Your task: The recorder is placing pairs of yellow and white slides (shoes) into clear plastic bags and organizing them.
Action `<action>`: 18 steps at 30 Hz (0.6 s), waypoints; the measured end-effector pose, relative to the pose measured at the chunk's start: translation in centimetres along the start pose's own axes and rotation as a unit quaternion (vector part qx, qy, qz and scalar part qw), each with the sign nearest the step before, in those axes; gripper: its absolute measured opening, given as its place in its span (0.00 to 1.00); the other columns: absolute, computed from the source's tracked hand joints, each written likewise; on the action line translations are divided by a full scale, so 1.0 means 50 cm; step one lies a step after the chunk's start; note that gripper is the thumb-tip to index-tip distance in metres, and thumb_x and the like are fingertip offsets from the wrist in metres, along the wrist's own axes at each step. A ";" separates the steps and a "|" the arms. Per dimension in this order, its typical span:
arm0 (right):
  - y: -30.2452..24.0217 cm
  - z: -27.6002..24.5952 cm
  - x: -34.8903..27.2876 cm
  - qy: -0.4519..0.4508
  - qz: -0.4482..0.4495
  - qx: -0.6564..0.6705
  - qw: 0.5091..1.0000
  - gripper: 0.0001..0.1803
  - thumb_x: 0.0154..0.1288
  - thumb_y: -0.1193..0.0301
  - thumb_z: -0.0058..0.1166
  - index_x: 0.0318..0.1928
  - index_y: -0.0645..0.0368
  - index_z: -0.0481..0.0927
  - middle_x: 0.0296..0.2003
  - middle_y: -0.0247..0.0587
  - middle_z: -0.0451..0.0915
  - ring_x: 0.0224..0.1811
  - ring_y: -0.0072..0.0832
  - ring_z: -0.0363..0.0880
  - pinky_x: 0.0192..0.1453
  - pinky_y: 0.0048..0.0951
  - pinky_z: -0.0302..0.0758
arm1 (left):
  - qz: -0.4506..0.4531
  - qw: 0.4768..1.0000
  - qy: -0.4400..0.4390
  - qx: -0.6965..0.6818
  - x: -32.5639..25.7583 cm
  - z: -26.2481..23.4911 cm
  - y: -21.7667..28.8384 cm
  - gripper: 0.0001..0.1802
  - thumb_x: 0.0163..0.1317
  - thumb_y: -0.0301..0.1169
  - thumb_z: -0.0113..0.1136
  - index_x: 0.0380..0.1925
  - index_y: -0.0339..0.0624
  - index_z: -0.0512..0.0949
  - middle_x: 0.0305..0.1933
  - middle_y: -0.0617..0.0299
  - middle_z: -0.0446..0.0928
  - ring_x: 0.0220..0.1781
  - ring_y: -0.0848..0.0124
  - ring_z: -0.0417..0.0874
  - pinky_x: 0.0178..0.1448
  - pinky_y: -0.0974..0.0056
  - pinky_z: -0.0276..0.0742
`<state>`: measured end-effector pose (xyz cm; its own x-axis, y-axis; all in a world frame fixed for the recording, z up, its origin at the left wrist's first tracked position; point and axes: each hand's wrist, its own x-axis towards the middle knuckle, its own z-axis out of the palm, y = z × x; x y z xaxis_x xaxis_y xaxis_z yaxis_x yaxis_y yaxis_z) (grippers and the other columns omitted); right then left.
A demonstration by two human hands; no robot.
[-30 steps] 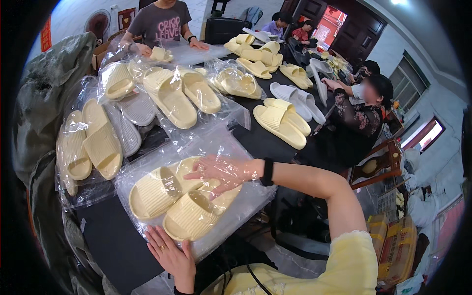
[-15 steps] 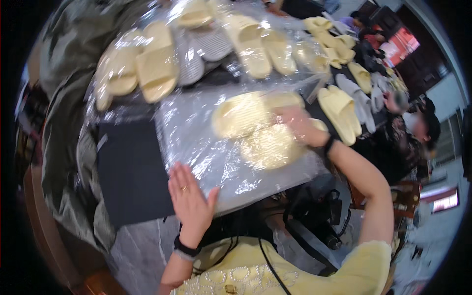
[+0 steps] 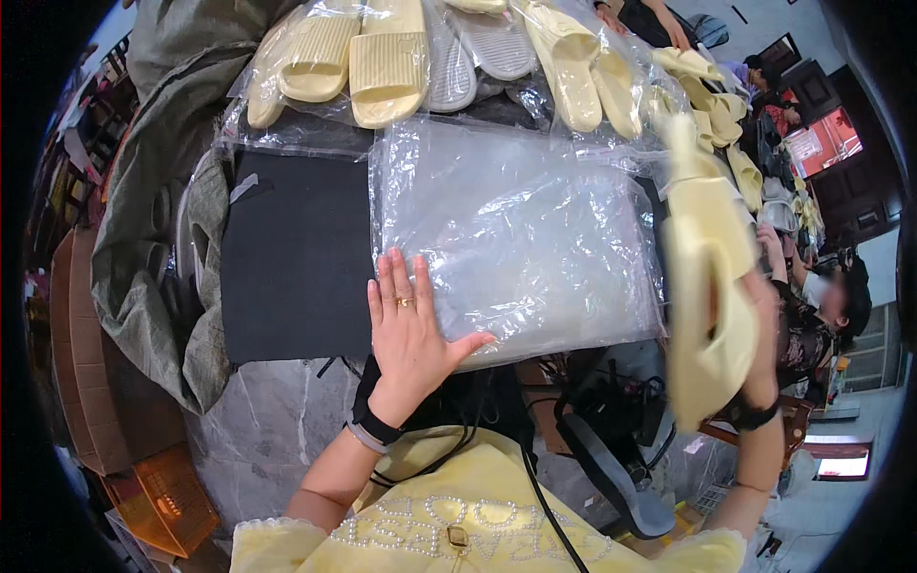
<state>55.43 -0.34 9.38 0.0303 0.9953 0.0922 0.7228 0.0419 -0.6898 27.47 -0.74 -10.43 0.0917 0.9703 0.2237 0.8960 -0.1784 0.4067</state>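
My left hand [image 3: 411, 329] lies flat with its fingers stretched out, pressing on the near left part of a stack of clear plastic bags [image 3: 544, 239]. The bags partly cover a black sheet [image 3: 291, 258] on the table. At the right, beyond the bags' edge, my right hand [image 3: 761, 344] grips pale yellow slippers [image 3: 695, 215] from their right side. The slippers are raised on end and smeared by motion, so I cannot tell exactly how the fingers hold them.
Bagged yellow slippers [image 3: 387, 72] and grey slippers [image 3: 501, 48] line the far side. Loose yellow slippers [image 3: 745, 177] lie at the far right, near a seated co-worker [image 3: 812, 306]. Grey-green cloth [image 3: 143, 248] hangs at left, above an orange crate [image 3: 167, 497]. A chair [image 3: 611, 477] stands below the table.
My right hand has lifted the yellow slippers off the plastic bags and carried them to the right. My left hand stays flat on the bags. The whole view has shifted.
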 end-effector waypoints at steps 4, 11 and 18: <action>-0.049 0.191 -0.019 -0.230 -0.340 -0.068 0.909 0.16 0.53 0.68 0.55 0.42 0.61 0.76 0.41 0.47 0.76 0.45 0.42 0.75 0.47 0.39 0.70 | 0.014 0.993 0.000 0.116 -0.004 0.021 -0.022 0.52 0.53 0.61 0.51 0.65 0.31 0.50 0.70 0.36 0.43 0.73 0.47 0.42 0.71 0.46 0.39; 0.097 0.346 0.067 -0.175 -0.117 -0.065 0.975 0.13 0.53 0.69 0.54 0.40 0.60 0.75 0.39 0.48 0.74 0.44 0.44 0.74 0.49 0.39 0.69 | 0.019 0.994 -0.003 0.107 0.006 0.013 -0.006 0.52 0.49 0.61 0.55 0.65 0.33 0.53 0.70 0.37 0.45 0.73 0.47 0.45 0.70 0.46 0.45; 0.366 0.092 0.177 0.049 -0.039 -0.222 0.973 0.24 0.56 0.59 0.56 0.48 0.64 0.75 0.43 0.54 0.78 0.48 0.46 0.74 0.52 0.35 0.69 | 0.012 0.999 0.013 0.030 0.009 0.000 0.009 0.61 0.43 0.70 0.54 0.64 0.30 0.54 0.69 0.35 0.46 0.72 0.44 0.45 0.69 0.45 0.45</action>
<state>65.74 9.64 -5.75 0.0122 0.9766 0.2148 0.9516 0.0546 -0.3024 27.90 -0.40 -10.18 0.1038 0.9612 0.2555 0.9183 -0.1913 0.3467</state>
